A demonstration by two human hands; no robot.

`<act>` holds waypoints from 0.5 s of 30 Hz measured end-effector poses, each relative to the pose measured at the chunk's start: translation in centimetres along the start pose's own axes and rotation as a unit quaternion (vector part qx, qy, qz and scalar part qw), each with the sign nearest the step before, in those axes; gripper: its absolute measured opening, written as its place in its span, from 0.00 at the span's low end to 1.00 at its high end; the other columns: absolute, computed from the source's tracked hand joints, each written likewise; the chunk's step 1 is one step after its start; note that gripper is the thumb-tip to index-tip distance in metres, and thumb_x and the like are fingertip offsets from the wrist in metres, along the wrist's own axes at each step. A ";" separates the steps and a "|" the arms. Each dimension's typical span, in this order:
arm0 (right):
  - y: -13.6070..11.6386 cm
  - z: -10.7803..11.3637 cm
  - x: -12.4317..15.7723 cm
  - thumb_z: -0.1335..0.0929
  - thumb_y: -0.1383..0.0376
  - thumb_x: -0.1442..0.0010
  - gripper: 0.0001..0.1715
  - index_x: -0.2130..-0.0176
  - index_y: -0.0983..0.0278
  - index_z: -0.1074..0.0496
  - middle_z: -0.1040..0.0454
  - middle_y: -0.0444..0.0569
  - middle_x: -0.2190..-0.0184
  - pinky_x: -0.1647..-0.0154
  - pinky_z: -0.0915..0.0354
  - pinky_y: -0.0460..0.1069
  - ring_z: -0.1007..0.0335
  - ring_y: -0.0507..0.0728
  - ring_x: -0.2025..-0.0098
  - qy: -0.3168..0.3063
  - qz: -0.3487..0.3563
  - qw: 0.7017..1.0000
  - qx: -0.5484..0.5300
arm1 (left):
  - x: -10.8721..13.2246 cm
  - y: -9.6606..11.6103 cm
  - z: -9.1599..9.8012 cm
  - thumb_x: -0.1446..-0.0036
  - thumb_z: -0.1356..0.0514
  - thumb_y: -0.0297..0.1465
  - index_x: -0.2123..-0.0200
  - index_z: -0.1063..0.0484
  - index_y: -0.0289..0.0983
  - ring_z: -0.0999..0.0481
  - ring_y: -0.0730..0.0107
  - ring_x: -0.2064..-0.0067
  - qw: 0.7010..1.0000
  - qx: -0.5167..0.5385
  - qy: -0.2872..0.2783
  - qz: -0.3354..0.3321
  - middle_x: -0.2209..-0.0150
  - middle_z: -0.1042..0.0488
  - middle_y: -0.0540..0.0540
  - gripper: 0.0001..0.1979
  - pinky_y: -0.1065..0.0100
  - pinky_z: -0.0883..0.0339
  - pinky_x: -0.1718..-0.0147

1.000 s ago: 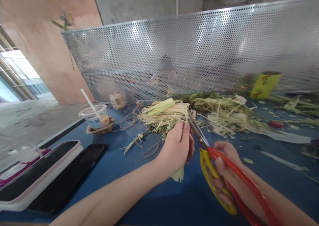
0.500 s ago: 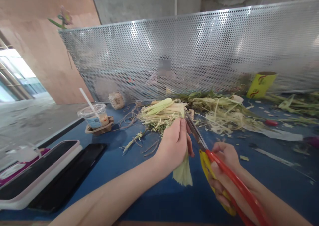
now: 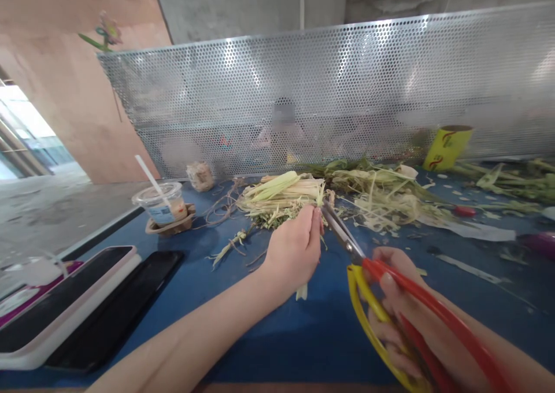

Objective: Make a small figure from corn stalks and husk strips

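Observation:
My left hand (image 3: 295,245) is closed in a pinch on a pale green corn husk (image 3: 321,195). The husk's frayed tip sticks up above the fingers, and a narrow end shows below the palm; the middle is hidden. In my right hand (image 3: 394,300) is a pair of scissors (image 3: 353,251) with one red and one yellow handle. Its blades point up and left, their tips close beside the left fingertips and the husk. Just beyond the left hand lies a pile of pale husks and stalks (image 3: 277,188) on the blue tabletop (image 3: 321,341).
Loose husk strips (image 3: 381,202) spread at the back right, near a yellow tube (image 3: 448,147) and a thin blade-like tool (image 3: 468,267). Left stand a drink cup with straw (image 3: 162,202), a ball of twine (image 3: 200,176) and phones (image 3: 119,306). A perforated metal screen (image 3: 243,104) closes the back.
The broad husk end hanging under my left hand has turned out of sight, leaving a narrow end. The scissors' handles have spread further apart. The view has shifted slightly.

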State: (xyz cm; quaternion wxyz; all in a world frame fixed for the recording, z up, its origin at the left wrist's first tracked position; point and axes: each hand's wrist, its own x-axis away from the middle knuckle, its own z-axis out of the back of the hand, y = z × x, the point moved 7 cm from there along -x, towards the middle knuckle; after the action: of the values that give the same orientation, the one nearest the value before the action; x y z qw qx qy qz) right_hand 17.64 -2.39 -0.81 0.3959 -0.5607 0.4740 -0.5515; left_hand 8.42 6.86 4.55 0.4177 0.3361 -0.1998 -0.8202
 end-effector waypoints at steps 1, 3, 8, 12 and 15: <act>-0.2 0.1 0.3 0.39 0.38 0.59 0.32 0.63 0.52 0.53 0.48 0.29 0.89 0.93 0.56 0.37 0.62 0.44 0.91 0.021 -0.003 1.000 -0.020 | 0.0 0.0 0.0 0.38 0.63 0.37 0.74 0.44 0.40 0.33 0.72 0.81 1.000 -0.004 -0.004 0.001 0.85 0.35 0.54 0.16 0.71 0.41 0.75; -0.2 0.3 0.6 0.35 0.37 0.64 0.36 0.62 0.52 0.51 0.46 0.30 0.90 0.93 0.55 0.36 0.62 0.43 0.91 0.038 -0.029 0.997 -0.062 | 0.0 -0.2 -0.1 0.38 0.64 0.38 0.73 0.44 0.40 0.33 0.73 0.81 1.000 -0.007 -0.010 0.000 0.85 0.35 0.54 0.16 0.71 0.40 0.76; 1.4 0.1 0.7 0.32 0.38 0.69 0.35 0.70 0.55 0.46 0.42 0.32 0.90 0.93 0.49 0.38 0.52 0.45 0.92 -0.099 -0.162 0.971 -0.146 | 0.2 -0.7 -0.6 0.38 0.65 0.40 0.71 0.44 0.40 0.34 0.76 0.83 0.999 0.031 -0.028 -0.002 0.84 0.36 0.56 0.18 0.73 0.41 0.78; 1.6 -0.1 1.5 0.36 0.37 0.64 0.31 0.72 0.58 0.42 0.39 0.36 0.91 0.94 0.48 0.38 0.46 0.46 0.93 -0.166 -0.249 0.938 -0.177 | 0.1 -0.6 -0.5 0.39 0.65 0.41 0.72 0.45 0.40 0.35 0.77 0.84 0.998 0.036 -0.038 -0.016 0.83 0.36 0.56 0.17 0.74 0.42 0.80; 1.2 0.4 1.8 0.43 0.40 0.50 0.26 0.76 0.60 0.41 0.42 0.38 0.93 0.95 0.49 0.38 0.51 0.45 0.95 -0.087 -0.272 0.939 -0.190 | 0.0 -0.3 -0.3 0.38 0.64 0.39 0.72 0.45 0.39 0.34 0.77 0.83 0.998 0.011 -0.043 -0.038 0.84 0.36 0.56 0.16 0.75 0.42 0.79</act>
State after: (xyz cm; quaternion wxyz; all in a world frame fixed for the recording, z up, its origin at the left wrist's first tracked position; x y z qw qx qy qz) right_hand 17.81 -4.42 -1.53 0.1564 -0.7787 0.3633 -0.4871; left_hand 8.46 7.00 4.20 0.3736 0.3122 -0.2133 -0.8470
